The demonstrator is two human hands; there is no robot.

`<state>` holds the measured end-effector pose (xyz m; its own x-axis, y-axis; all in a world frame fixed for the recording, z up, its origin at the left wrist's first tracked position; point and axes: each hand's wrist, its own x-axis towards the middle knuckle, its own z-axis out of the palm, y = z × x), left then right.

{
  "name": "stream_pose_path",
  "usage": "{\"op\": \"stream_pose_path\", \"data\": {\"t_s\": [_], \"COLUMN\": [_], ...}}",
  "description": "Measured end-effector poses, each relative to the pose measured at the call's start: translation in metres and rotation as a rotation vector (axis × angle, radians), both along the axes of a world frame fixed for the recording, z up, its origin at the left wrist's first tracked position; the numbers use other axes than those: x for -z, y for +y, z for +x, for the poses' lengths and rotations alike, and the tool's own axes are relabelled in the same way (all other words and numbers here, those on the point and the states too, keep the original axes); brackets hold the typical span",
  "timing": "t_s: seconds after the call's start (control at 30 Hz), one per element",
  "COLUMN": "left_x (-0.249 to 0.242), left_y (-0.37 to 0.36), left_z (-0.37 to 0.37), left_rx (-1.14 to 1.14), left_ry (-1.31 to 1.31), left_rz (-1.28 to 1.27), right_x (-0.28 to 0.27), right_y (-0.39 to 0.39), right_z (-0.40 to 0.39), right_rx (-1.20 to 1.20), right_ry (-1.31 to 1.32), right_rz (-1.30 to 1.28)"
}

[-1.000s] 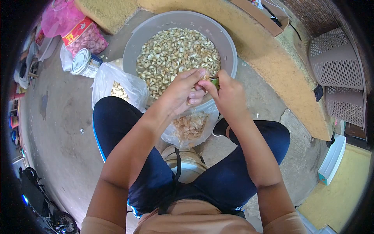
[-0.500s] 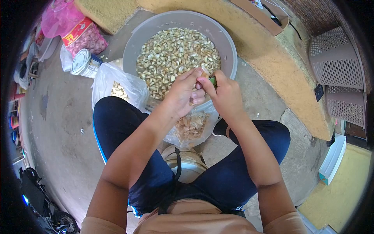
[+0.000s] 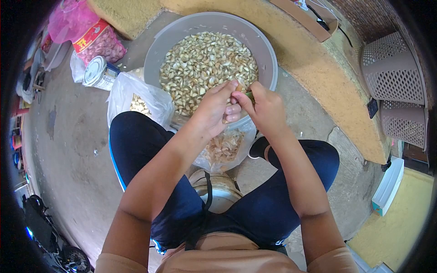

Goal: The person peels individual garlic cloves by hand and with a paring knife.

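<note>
Over the near rim of a large grey basin (image 3: 152, 68) my two hands meet. My left hand (image 3: 218, 109) is closed round garlic cloves (image 3: 226, 120), mostly hidden by its fingers. A small tool with a green handle (image 3: 250, 95), probably a knife, is gripped in my right hand (image 3: 264, 109), its tip by the left thumb. Many garlic cloves (image 3: 207, 63) lie in the basin. Below the hands, papery peels (image 3: 224, 146) sit in a clear plastic bag (image 3: 248, 136). Left of the basin, a white plastic bag (image 3: 157, 100) holds pale cloves (image 3: 139, 104).
A pink net sack (image 3: 107, 45) and a white-and-blue tub (image 3: 98, 73) stand at the upper left. A yellow ledge (image 3: 309, 68) curves behind the basin, with a cardboard box (image 3: 305, 20) on it. Grey perforated crates (image 3: 393, 73) are at the right, a motorcycle (image 3: 48, 232) at the lower left.
The right hand has turned slightly, and less of the green handle shows. The left hand has stayed nearly in place.
</note>
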<state>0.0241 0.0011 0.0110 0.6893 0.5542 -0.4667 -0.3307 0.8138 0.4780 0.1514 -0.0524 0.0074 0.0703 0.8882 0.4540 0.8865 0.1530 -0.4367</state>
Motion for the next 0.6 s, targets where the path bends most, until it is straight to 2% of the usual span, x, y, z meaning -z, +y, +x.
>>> {"op": "stream_pose_path", "data": {"t_s": [0.33, 0.4, 0.53, 0.6], "left_x": [0.005, 0.000, -0.010, -0.009], "left_y": [0.000, 0.001, 0.015, 0.017], "left_z": [-0.004, -0.003, -0.008, -0.010], "left_rx": [0.050, 0.056, 0.313, 0.420], "left_ry": [-0.061, -0.025, 0.008, 0.063], "left_rz": [-0.134, -0.080, 0.063, 0.149], "right_x": [-0.001, -0.002, -0.016, -0.025], "right_y": [0.002, 0.001, -0.001, -0.002], "right_z": [0.007, 0.011, 0.024, 0.023], "right_rx": [-0.098, -0.083, -0.085, -0.162], "right_ry": [-0.041, 0.082, 0.356, 0.475], "right_rz": [-0.011, -0.107, -0.339, -0.377]}}
